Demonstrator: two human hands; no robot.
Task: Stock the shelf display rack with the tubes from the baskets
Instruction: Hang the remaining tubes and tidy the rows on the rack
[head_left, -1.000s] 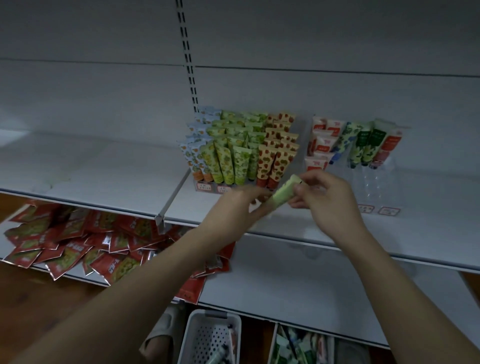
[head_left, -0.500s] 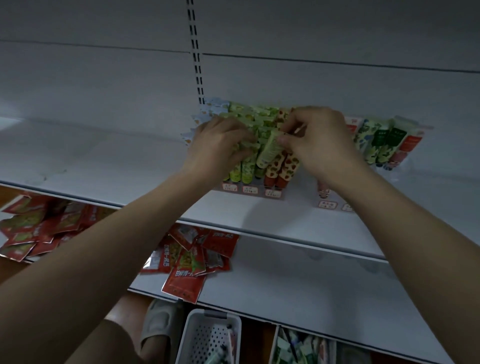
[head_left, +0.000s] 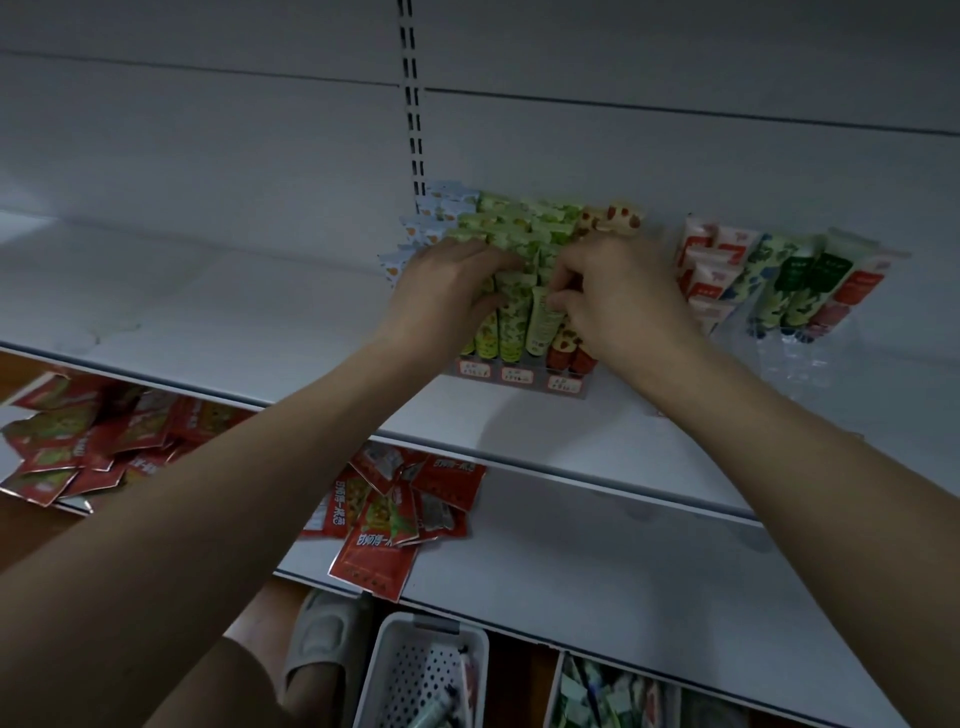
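Note:
A clear display rack (head_left: 519, 375) on the white shelf (head_left: 218, 312) holds rows of green, orange and pale blue tubes. My right hand (head_left: 618, 296) pinches a light green tube (head_left: 543, 322) that stands in the front row. My left hand (head_left: 447, 291) rests on the green tubes just left of it, fingers spread over them. A second clear rack (head_left: 789, 358) to the right holds red, white and green tubes (head_left: 795, 286). Two white baskets (head_left: 415, 670) (head_left: 558, 696) with more tubes sit at the bottom of the view.
Red snack packets lie on the lower shelf, one pile at the left (head_left: 78, 447) and one in the middle (head_left: 395, 514). A grey slipper (head_left: 322, 644) shows beside the left basket. A slotted upright (head_left: 410, 93) runs up the back panel.
Both hands rose from the shelf's front edge to the left rack. The light green tube went from tilted between my hands to upright in the front row.

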